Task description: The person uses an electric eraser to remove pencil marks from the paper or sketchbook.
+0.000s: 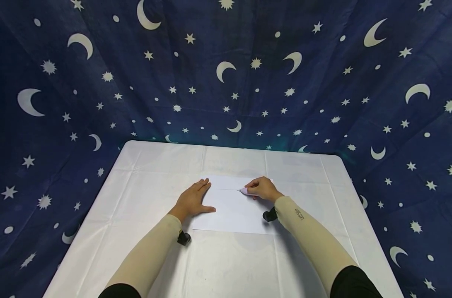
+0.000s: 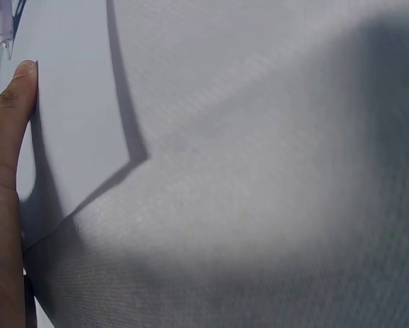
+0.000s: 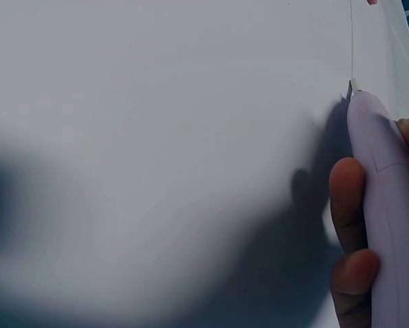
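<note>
A white sheet of paper (image 1: 229, 217) lies on the table. My left hand (image 1: 192, 200) rests on its left side with straight fingers and the thumb spread. On the sheet's upper right, my right hand (image 1: 264, 189) pinches a lilac pen-shaped tool (image 1: 244, 191), its tip pointing left. A thin straight line (image 1: 226, 189) runs across the upper paper and meets that tip. In the right wrist view the thick lilac body (image 3: 388, 225) ends in a small narrow tip; I cannot tell whether it writes or cuts. The left wrist view shows my left thumb (image 2: 13, 102) along the paper.
A white cloth with fold creases covers the table (image 1: 143, 198). Behind it and at both sides hangs a dark blue curtain (image 1: 203, 74) with moons and stars. Small black wrist cameras sit under the left (image 1: 184, 238) and right (image 1: 269, 215) wrists.
</note>
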A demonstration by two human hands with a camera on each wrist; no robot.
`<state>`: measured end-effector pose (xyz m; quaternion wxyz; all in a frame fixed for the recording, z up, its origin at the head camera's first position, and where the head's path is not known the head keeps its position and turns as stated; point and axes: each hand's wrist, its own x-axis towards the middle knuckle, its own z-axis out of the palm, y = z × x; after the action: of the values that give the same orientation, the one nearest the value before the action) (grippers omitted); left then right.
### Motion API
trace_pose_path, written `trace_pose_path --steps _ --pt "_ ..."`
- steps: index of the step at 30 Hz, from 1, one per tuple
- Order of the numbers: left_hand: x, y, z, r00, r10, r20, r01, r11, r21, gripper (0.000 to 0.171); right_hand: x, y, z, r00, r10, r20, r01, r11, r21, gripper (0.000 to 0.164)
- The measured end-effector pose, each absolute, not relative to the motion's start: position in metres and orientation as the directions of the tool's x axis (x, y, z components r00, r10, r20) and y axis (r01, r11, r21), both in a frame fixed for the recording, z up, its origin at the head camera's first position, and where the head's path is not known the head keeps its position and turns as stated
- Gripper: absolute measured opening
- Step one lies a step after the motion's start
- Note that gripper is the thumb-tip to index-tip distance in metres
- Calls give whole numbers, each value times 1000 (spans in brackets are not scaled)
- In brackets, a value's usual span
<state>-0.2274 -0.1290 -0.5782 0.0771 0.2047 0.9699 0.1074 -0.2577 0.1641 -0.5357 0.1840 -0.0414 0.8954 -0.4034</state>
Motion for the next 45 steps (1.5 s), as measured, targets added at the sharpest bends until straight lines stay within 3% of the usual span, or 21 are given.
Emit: trace_pose_path --steps 36,45 --pt "-229 -131 -583 -896 442 -30 422 872 250 106 -262 172 -539 -933 -202 -298 79 692 -717 14" --pt "-228 -130 -582 -902 427 -59 400 880 255 106 -259 166 -536 -932 -219 -289 65 684 -726 16"
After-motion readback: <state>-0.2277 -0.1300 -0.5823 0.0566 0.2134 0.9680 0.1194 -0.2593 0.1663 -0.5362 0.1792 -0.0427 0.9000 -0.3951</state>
